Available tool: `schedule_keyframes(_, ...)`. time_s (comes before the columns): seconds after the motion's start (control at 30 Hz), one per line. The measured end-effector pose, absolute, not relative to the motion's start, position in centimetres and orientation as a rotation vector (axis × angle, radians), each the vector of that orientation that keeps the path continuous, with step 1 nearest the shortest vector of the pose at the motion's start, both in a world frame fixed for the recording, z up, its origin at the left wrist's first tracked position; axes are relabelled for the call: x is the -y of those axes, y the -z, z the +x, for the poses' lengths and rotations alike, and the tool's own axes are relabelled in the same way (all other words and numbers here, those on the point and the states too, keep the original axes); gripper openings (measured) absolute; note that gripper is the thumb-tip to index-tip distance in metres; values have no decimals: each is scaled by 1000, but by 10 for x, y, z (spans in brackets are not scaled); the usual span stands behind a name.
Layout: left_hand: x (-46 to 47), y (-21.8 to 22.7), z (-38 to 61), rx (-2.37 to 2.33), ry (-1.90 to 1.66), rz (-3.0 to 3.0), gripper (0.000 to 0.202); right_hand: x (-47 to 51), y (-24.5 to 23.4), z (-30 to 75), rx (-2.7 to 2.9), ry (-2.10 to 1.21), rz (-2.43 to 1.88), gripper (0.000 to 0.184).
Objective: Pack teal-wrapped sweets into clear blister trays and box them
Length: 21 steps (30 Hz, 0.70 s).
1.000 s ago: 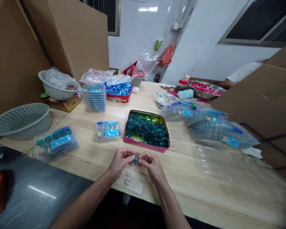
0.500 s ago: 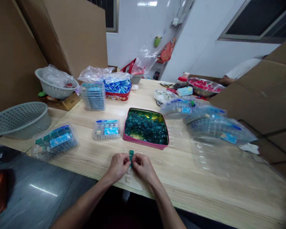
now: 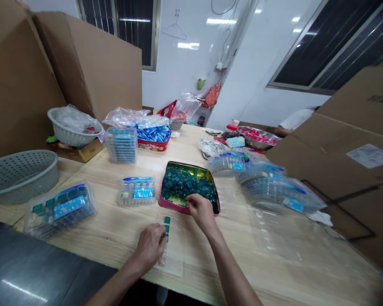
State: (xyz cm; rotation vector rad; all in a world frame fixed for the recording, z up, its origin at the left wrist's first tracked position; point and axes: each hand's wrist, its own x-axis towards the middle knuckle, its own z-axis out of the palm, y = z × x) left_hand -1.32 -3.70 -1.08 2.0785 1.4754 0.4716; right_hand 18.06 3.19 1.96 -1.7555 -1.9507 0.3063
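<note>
A narrow clear plastic strip with dark green square pieces (image 3: 167,222) at its far end lies on a transparent sheet (image 3: 175,263) near the table's front edge. My left hand (image 3: 150,245) is closed at the strip's left side, fingertips on it. My right hand (image 3: 200,211) reaches over the front rim of a pink tin (image 3: 175,206). Its fingers are pinched together above the loose dark green translucent pieces (image 3: 187,182) inside. Whatever may be between those fingertips is hidden.
Left of the tin are a clear blister pack (image 3: 136,193), a larger pack stack (image 3: 62,208) and a grey basket (image 3: 22,174). Behind stands a red tin of blue pens (image 3: 153,144). Clear packs (image 3: 271,187) and a cardboard box (image 3: 344,140) flank the right. Someone's white sleeve (image 3: 296,119) shows beyond.
My right hand has left the strip and moved forward and right to the pink tin. My left hand stays by the strip. The camera view has tilted up.
</note>
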Motion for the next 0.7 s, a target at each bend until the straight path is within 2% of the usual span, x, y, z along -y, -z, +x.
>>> schedule_keyframes(0.13, 36, 14, -13, -1482, -484, 2072, 16, -74, -23, 172, 2158, -160, -2024, 22)
schedule_keyframes(0.27, 37, 17, -16, -1451, -576, 2052, 17, -88, -17, 160, 2169, -207, -2008, 19)
schedule_keyframes(0.43, 36, 7, -21, -1475, -904, 1899, 15, -75, -24, 174, 2118, -305, -1905, 15)
schedule_keyframes(0.53, 30, -3, -18, -1412, -1093, 1728, 13, -51, -26, 180, 1909, -733, -1610, 8)
schedule_keyframes(0.6, 26, -8, -13, -1322, -1172, 1554, 12, -30, -25, 177, 1637, -1094, -1319, 16)
schedule_keyframes(0.7, 23, -10, -3, -1167, -1191, 1290, 13, 0, -19, 163, 1366, -1367, -1112, 24)
